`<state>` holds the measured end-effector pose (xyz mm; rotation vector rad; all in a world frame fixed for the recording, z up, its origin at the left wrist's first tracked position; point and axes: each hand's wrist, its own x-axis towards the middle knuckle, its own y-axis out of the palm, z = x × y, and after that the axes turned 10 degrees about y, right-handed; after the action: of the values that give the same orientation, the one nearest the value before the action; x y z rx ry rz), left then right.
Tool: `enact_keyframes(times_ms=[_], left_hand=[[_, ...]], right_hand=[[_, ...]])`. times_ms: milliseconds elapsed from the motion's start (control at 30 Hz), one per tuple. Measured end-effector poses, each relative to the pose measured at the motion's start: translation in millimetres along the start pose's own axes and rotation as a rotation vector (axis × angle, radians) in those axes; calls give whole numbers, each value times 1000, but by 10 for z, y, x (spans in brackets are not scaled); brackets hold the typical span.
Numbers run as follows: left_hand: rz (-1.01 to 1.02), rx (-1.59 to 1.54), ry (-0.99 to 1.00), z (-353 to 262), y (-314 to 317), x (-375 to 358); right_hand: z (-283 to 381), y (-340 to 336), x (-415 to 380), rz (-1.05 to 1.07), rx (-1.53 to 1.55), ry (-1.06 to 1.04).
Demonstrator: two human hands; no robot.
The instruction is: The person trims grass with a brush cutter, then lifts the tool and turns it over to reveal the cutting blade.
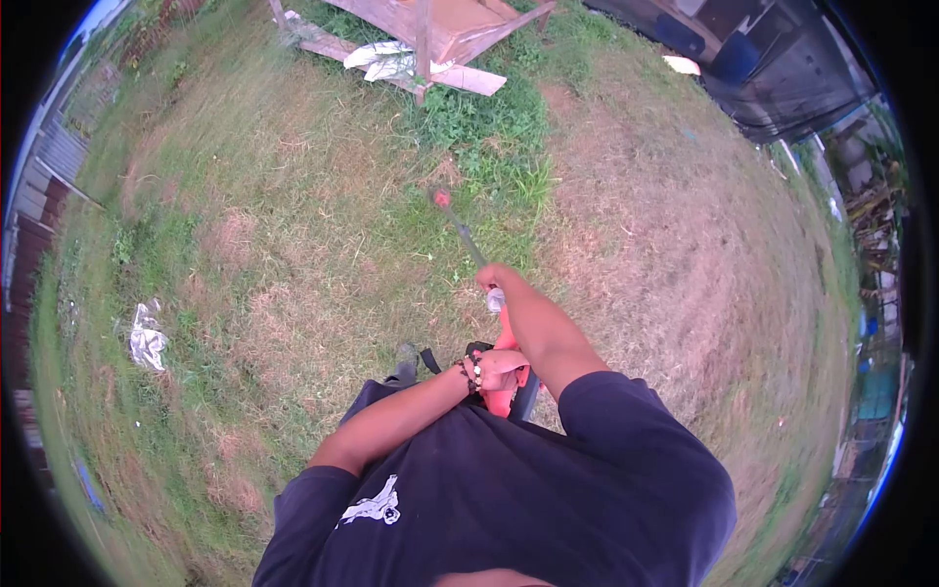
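Note:
A string trimmer (469,242) runs from my waist out over the grass, its shaft dark and its far end red and blurred. My right hand (497,277) is closed around the shaft, partway along it. Close to my body, my left hand (502,371) wraps the orange rear part of the trimmer; my other forearm and the machine hide some of its fingers. Something pale, wrapped or fixed on the shaft, shows just behind my right hand. The trimmer's red end sits low over the grass beside taller green weeds (479,137).
Ahead stands a weathered wooden frame (424,44) with a white cloth (381,59) on its lower board. A crumpled silvery sheet (148,338) lies on the grass at left. Dark netting (782,88) hangs at the upper right. Corrugated metal fencing (59,157) borders the left side.

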<state>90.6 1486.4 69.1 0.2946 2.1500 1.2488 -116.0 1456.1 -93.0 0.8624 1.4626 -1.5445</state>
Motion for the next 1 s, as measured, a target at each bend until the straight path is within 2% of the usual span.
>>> enact_keyframes(times_ms=[100,200,300,400,500,600,700,767,900,1000], left_hand=[[-61,8,42,-40,-76,-25],[-55,-9,80,-171,2,-145],[-82,-88,74,79,-485,101],[-79,-73,64,153,-660,161],[-66,-76,73,270,-779,266],[-47,-76,48,159,-509,175],[-87,-19,31,-192,114,-108],[-41,-19,3,-21,-31,48],[-77,29,-102,-135,304,-4],[-18,48,-113,-65,371,60]], right_hand=[[255,77,-13,102,11,31],[437,127,-91,130,4,-81],[573,232,48,180,0,-106],[621,302,175,184,-8,-84],[570,256,-38,162,50,-89],[431,147,-234,206,56,-100],[219,145,-72,184,134,-104],[49,132,13,144,172,-69],[-325,93,192,137,217,-15],[-523,-53,-199,81,302,31]])
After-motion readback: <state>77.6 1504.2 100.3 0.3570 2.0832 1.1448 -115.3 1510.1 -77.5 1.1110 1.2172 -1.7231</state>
